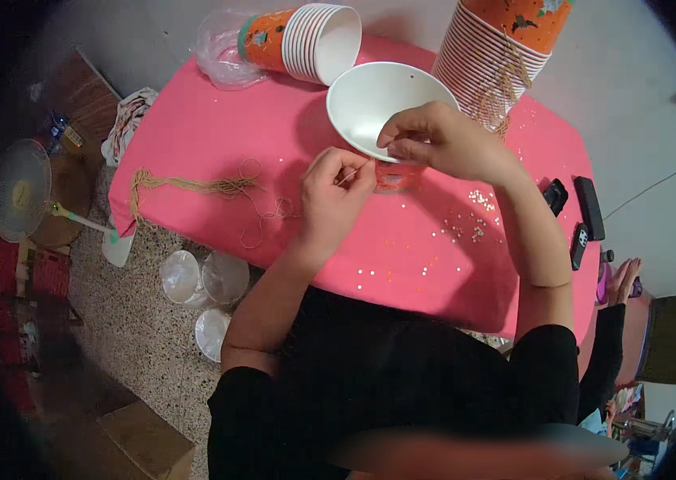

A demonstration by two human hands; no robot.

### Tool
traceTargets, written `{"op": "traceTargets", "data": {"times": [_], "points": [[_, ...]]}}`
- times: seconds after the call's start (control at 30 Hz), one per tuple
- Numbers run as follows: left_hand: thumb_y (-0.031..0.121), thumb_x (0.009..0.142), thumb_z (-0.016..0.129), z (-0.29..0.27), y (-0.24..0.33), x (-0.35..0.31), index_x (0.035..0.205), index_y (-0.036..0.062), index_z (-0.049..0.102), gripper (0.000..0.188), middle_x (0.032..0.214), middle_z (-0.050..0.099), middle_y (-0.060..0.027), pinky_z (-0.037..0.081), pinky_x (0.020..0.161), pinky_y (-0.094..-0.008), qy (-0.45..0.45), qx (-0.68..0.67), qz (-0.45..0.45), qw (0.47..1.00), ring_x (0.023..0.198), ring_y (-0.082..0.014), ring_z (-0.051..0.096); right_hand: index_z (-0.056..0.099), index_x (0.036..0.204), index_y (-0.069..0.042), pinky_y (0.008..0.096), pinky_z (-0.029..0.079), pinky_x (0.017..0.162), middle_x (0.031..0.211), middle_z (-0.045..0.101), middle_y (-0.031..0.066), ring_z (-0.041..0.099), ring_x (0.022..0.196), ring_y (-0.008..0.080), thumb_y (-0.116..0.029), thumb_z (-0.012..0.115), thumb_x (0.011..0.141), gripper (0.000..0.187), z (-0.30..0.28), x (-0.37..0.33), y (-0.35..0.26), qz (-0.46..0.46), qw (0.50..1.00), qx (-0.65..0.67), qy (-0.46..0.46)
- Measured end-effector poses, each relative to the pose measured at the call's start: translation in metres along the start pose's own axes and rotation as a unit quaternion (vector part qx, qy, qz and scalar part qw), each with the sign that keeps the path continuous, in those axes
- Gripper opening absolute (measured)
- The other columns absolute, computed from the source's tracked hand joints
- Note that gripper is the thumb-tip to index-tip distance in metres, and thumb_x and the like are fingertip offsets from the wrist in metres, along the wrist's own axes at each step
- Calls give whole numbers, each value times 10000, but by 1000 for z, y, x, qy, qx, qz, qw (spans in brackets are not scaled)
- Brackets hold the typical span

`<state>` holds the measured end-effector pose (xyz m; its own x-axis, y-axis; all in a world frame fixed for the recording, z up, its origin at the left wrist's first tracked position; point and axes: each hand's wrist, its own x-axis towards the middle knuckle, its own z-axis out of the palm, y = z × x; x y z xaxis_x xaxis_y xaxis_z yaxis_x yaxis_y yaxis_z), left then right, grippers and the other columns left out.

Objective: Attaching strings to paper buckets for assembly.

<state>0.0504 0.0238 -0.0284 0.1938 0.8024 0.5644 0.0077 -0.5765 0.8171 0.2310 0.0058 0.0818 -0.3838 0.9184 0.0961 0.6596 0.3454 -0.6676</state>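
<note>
Pink-covered table (194, 132). Left hand (328, 194) pinches thin pale string (347, 178) beside the near rim of a round, white-lined orange paper bucket (374, 96); right hand (444, 140) curls over that rim, can't tell if holding anything. Loose tan twine (194, 187) left, round white-and-orange dots (479, 233) right, nested orange buckets (306, 40) behind.

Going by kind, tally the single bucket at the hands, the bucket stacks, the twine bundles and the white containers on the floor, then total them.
Single bucket: 1
Bucket stacks: 2
Twine bundles: 2
White containers: 3
Total: 8
</note>
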Motion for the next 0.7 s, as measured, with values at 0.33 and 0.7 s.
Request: {"op": "traceTargets", "data": {"times": [0.33,0.7], "points": [[3,810,674,-1,1,0,758,13,561,125,640,513,22,362,489,-215,0,-33,-78,996,566,-27,438,628,904,13,271,478,683,779,644,44,554,714,99,-7,592,847,70,-2,33,14,-65,984,-24,-163],[2,888,606,-25,-6,-4,1084,-4,549,204,720,524,39,388,558,-187,-87,-116,-79,986,657,-10,474,537,912,-12,248,446,618,777,544,10,544,699,101,-82,520,908,72,-51,-37,7,-47,971,92,217]]}}
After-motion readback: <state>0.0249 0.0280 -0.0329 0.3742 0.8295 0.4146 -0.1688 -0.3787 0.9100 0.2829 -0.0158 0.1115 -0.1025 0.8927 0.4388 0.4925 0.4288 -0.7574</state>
